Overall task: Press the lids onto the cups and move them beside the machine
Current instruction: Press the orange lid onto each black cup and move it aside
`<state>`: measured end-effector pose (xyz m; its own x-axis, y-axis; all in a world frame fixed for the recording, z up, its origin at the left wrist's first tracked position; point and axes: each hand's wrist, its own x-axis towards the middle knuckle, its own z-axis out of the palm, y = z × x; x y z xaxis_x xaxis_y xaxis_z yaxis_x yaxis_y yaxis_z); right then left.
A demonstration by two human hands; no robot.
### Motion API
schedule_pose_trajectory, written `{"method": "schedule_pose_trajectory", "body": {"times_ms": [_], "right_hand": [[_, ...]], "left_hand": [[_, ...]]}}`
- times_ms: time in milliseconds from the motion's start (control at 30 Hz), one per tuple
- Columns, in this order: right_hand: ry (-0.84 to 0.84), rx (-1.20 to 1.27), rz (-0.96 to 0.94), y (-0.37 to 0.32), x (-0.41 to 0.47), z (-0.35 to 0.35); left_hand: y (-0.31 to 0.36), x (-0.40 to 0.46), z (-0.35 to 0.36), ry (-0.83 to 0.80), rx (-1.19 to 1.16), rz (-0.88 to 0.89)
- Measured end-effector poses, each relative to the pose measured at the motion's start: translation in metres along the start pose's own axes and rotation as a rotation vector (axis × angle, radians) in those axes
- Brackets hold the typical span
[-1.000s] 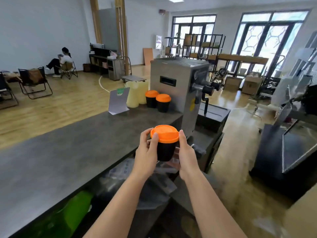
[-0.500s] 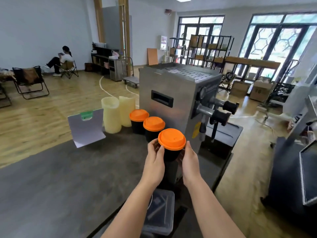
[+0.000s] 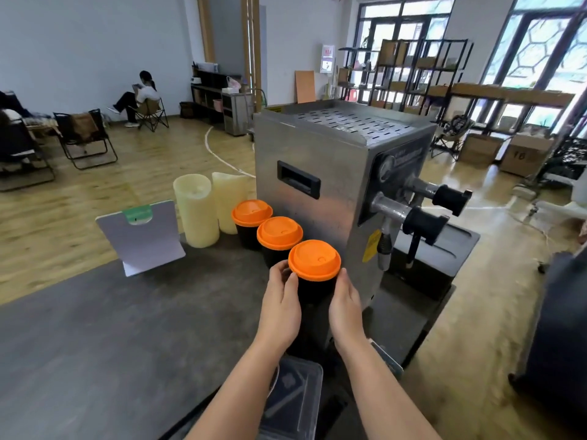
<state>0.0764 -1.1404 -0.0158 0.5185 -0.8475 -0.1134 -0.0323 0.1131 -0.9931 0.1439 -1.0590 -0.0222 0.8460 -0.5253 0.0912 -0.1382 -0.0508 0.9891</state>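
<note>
Cup (image 3: 316, 289) lowered into row beside machine (image 3: 333, 173); both hands' fingers (image 3: 279, 274) still wrapped round it.

Head-worn wide view, looking forward and down, close over counter (image 3: 104, 328), edges seemingly warped

Three black cups (image 3: 314, 289), orange lids (image 3: 314, 259) pressed on — upright, diagonal row beside steel machine (image 3: 330, 192).

cups (image 3: 314, 289): black | lids (image 3: 314, 259): orange | machine (image 3: 336, 185): brushed silver, slotted top, black handle recess | counter (image 3: 111, 328): dark grey | two cylinders (image 3: 197, 211): pale yellow | card stand (image 3: 141, 236): white, green tab | floor (image 3: 63, 201): light wood
</note>
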Motion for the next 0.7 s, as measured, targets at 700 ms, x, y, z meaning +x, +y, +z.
{"method": "schedule_pose_trajectory", "body": {"times_ms": [700], "right_hand": [[-0.42, 0.071, -0.401, -0.043, -0.125, 0.019]], "left_hand": [[0.043, -0.134, -0.079, 0.6, -0.071, 0.077]]}}
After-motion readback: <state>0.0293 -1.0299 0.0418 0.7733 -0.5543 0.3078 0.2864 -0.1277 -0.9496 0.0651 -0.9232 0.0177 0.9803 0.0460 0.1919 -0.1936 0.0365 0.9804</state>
